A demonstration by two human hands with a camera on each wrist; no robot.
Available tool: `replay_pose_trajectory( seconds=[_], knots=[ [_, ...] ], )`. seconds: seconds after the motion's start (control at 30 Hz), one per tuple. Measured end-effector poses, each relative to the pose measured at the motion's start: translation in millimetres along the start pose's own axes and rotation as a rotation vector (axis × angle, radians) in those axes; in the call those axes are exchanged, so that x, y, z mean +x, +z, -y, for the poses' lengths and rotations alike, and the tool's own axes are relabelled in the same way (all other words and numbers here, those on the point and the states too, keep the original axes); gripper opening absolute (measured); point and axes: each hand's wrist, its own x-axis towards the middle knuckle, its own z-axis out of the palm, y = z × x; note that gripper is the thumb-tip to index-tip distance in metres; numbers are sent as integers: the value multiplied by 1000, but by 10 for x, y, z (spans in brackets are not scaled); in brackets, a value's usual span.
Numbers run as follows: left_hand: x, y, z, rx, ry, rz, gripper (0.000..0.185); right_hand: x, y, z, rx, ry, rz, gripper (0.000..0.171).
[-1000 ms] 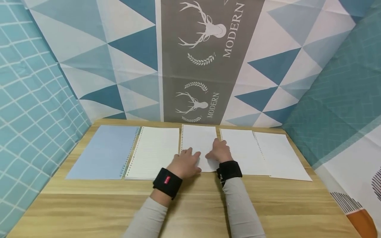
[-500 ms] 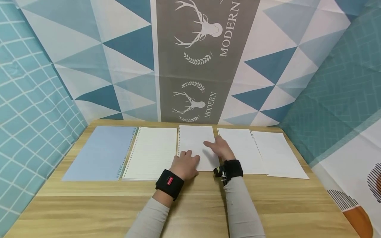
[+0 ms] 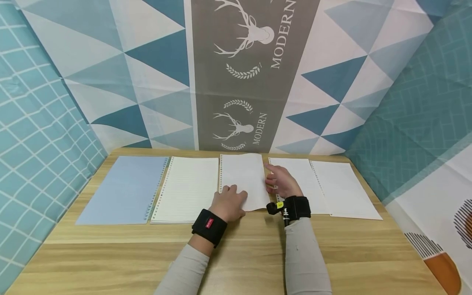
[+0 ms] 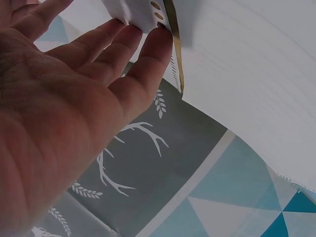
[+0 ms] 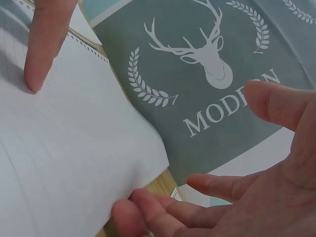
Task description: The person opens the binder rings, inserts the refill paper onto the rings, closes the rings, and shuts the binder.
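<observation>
Wooden bench (image 3: 236,262) before me, pale grain | far edge, left to right: blue cover sheet (image 3: 125,188), lined punched sheet (image 3: 189,188), middle white sheet (image 3: 243,180), two overlapping white sheets (image 3: 332,188) | middle sheet's right edge lifted off the wood, the rest flat

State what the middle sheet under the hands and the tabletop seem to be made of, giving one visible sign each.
Middle sheet: thin matte white paper, seemingly; its right edge bends up at the right hand, and holes line its left edge. Tabletop: light wood or wood-look laminate, with visible grain.
</observation>
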Motion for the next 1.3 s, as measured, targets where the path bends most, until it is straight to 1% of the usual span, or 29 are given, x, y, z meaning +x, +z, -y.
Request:
replay_pose_trajectory(
  seconds=[0.13, 0.23, 0.4, 0.47, 0.63, 0.77, 0.97, 1.03, 1.17, 1.3],
  knots=[
    [-6, -4, 10, -10, 5, 3, 46, 29, -25, -14, -16, 4, -18, 73],
    [-2, 2, 18, -15, 5, 2, 47, 44, -41, -29, -37, -15, -5, 72],
    [11, 11, 30, -18, 5, 10, 49, 54, -69, -48, -51, -43, -9, 66],
    [12, 12, 36, -17, 4, 15, 50, 61, -83, -63, -82, -53, -17, 63],
    [4, -3, 38, -24, 5, 12, 51, 95, -105, -124, -250, -74, -15, 60],
    [-3, -4, 37, -27, 11, 14, 50, 105, -96, -162, -304, -70, 19, 54],
    [1, -2, 36, -26, 22, 18, 46, 109, -98, -185, -284, -80, 23, 47],
    [0, -2, 37, -27, 22, 15, 45, 118, -110, -194, -268, -75, 35, 47],
    [-7, 1, 47, -35, 24, 14, 41, 134, -132, -212, -240, -67, 68, 53],
    [-25, -19, 55, -52, 35, 5, 38, 158, -139, -239, -197, -65, 81, 58]
  ],
)
